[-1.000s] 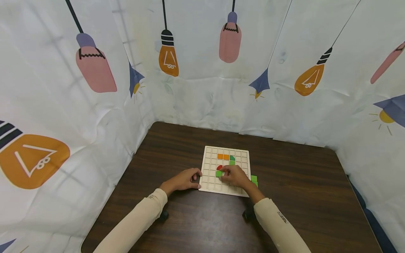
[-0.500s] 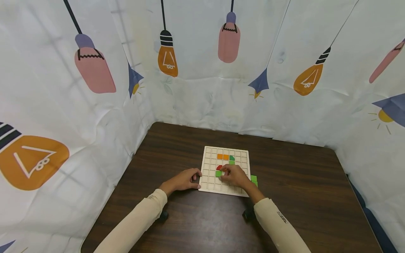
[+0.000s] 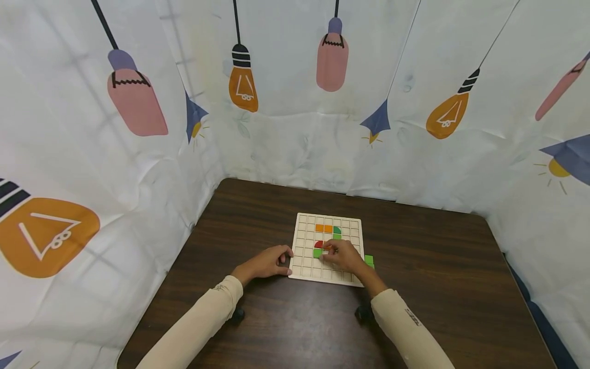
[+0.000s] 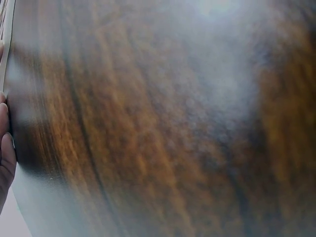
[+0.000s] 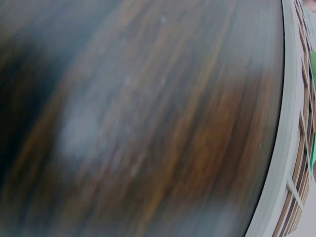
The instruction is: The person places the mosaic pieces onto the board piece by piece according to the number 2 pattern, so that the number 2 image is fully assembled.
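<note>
A pale square grid board lies on the dark wooden table. My left hand is at its left side, the fingertips touching the edge and the thumb by the near left corner. Over the middle of the board is my right hand, thumb and forefinger bent toward the cells. Beside these fingertips sit a red quarter-round tile and a light green square tile. Whether the right fingertips pinch a tile is hidden. Farther up are two orange tiles, a dark green rounded tile and a light green tile.
Light green squares lie against the board's right edge, partly behind the right wrist. The brown table extends around the board. White printed sheets hang behind and along the sides.
The view has shifted very slightly. Both hands and the tiles on the board stay practically where they were.
</note>
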